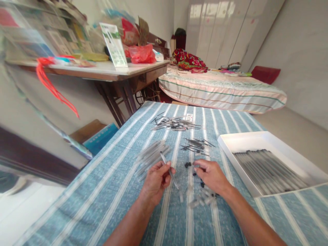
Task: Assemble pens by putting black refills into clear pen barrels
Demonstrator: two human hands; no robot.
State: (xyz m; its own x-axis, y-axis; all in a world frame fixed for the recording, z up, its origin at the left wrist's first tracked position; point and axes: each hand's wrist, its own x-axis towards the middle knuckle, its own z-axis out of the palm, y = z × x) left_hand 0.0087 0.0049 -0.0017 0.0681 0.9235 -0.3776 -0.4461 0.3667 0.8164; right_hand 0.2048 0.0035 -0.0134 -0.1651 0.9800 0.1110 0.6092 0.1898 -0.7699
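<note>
My left hand (158, 179) is closed around a slim clear pen (167, 167), which is tilted with its dark end up and to the left. Beside that hand lies a pile of clear pen barrels (151, 153). My right hand (211, 174) hovers low over the cloth, thumb and index finger apart, with nothing visible between them. Small black plugs (188, 164) lie just left of its fingertips, and more are partly hidden under it. Nearer to me are translucent pen caps (205, 198), somewhat blurred. Thin dark refills (197, 146) lie beyond my right hand.
A larger heap of refills (176, 123) lies farther back on the striped cloth (123, 177). To the right, a white box (241, 177) holds a row of pens (269, 171). Behind are a cluttered side table (143, 70) and a bed (220, 85).
</note>
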